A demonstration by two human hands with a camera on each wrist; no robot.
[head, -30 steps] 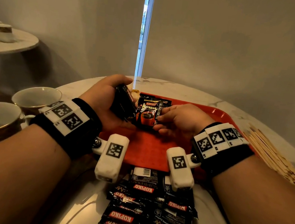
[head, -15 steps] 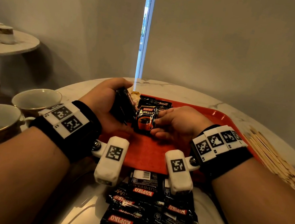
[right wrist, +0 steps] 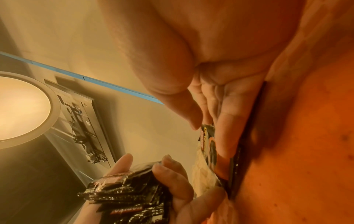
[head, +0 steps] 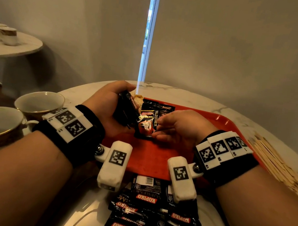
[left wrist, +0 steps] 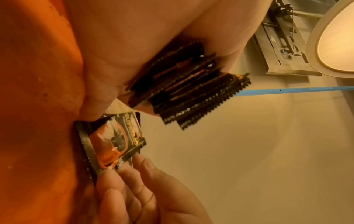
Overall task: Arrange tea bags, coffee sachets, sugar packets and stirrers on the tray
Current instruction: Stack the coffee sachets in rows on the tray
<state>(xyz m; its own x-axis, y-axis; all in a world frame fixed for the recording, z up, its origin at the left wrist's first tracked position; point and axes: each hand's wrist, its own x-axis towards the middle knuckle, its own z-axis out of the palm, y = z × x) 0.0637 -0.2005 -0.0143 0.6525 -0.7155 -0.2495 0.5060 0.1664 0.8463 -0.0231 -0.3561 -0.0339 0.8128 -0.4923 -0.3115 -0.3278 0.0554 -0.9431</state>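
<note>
Gripping a fanned stack of coffee sachets [head: 127,108] on edge, the left hand [head: 105,107] kept its fingers [right wrist: 172,178] and thumb curled round the bundle, just above the tray's far left part. Just beside that stack, toward the right hand [head: 178,127], one sachet [head: 145,125] lay face up on other sachets on the red tray [head: 148,159]; the right fingers [left wrist: 134,171] lay loosely extended along its edge, touching it and pressing it flat without closing round it. Behind the wrists, nearer the person, a heap of loose sachets [head: 150,214] sat on the marble surface [head: 193,97]. Out past the right wrist lay wooden stirrers [head: 277,164]; past the left wrist stood two cups [head: 39,101].
</note>
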